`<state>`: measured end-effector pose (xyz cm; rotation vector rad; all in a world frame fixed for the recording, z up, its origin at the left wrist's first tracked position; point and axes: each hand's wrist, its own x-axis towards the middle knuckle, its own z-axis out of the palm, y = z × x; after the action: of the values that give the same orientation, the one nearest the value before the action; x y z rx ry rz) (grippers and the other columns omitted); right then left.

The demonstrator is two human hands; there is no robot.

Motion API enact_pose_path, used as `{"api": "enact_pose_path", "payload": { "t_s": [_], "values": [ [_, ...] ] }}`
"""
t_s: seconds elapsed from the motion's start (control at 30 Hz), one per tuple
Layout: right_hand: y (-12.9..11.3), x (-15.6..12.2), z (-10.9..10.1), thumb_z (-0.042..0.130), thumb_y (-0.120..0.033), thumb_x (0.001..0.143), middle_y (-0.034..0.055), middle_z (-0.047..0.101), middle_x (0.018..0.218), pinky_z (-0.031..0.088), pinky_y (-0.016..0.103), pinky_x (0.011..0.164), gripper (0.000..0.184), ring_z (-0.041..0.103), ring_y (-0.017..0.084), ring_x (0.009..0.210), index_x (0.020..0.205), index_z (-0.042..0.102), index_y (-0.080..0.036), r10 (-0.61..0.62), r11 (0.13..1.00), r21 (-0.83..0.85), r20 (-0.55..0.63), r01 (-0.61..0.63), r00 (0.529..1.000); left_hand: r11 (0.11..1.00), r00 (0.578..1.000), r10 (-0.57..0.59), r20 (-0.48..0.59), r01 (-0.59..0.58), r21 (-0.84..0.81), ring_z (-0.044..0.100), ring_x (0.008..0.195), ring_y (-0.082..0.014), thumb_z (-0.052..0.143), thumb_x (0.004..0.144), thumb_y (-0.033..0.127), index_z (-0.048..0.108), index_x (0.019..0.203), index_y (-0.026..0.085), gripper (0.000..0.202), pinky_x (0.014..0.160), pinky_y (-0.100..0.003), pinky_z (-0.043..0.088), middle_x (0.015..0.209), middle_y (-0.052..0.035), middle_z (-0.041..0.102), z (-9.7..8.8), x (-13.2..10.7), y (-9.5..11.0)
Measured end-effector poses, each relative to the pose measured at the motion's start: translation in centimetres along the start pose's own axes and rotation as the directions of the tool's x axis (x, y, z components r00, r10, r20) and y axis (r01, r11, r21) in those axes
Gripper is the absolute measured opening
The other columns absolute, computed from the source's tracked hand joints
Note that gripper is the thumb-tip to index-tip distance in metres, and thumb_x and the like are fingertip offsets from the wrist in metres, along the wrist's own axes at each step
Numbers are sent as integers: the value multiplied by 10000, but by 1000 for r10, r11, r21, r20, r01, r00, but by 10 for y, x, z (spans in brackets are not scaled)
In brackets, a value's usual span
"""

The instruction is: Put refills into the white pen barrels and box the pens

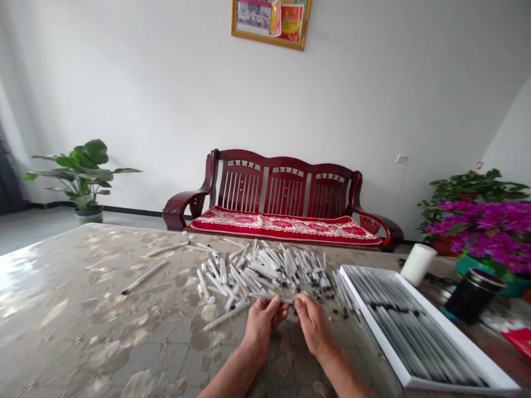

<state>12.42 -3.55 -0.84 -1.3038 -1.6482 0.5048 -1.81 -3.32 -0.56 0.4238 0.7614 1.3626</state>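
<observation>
My left hand (pixel 263 320) is closed around a slim whitish pen (pixel 286 300), held nearly level. At the pen's right, dark end, my right hand (pixel 314 323) pinches with thumb and fingers. Just beyond both hands lies a loose heap of white pen parts (pixel 265 265), mostly tubes and caps. Small black pieces (pixel 345 314) are scattered to the right of the heap. A white box (pixel 404 381) on the right holds rows of clear pens with dark tips.
Single pens (pixel 144 276) lie on the patterned table (pixel 103 342) at left. Behind the box stand a white roll (pixel 418 264), a black cup (pixel 473 296) and purple flowers (pixel 489 232). A wooden bench (pixel 286 190) is beyond the table, with a potted plant (pixel 85 177) to its left.
</observation>
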Motion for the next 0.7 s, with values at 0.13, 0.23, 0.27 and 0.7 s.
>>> {"api": "enact_pose_path", "payload": {
  "t_s": [0.13,0.23,0.27,0.7],
  "values": [
    [1,-1,0,472,-480,933,6,642,670,362,248,590,348,578,167,634,738,598,-221,-22,996,-89,10,23,1000,1000,1000,-2,13,2,7,698,599,-139,881,616,220,670,712,128,250,591,-214,581,630,-40,723,0,0,1],
    [1,-1,0,342,-514,971,3,598,580,332,251,534,480,543,157,550,668,566,-217,23,989,-145,33,-18,999,1000,1000,-10,8,10,21,692,579,-142,894,592,248,666,706,132,280,570,-214,573,610,-40,721,-1,1,-2],
    [1,-1,0,339,-514,972,8,619,608,343,248,542,474,560,159,570,695,580,-215,16,989,-148,38,-10,999,1000,1000,-12,7,12,24,693,583,-142,896,590,258,666,705,134,286,574,-215,573,613,-42,723,-1,1,-3],
    [0,0,-1,420,-528,944,7,634,692,361,247,597,391,575,161,661,766,577,-218,-10,995,-97,86,19,996,999,1000,1,19,-2,41,698,614,-149,927,508,349,668,685,143,375,603,-229,575,634,-43,732,-3,1,-4]
  ]
}}
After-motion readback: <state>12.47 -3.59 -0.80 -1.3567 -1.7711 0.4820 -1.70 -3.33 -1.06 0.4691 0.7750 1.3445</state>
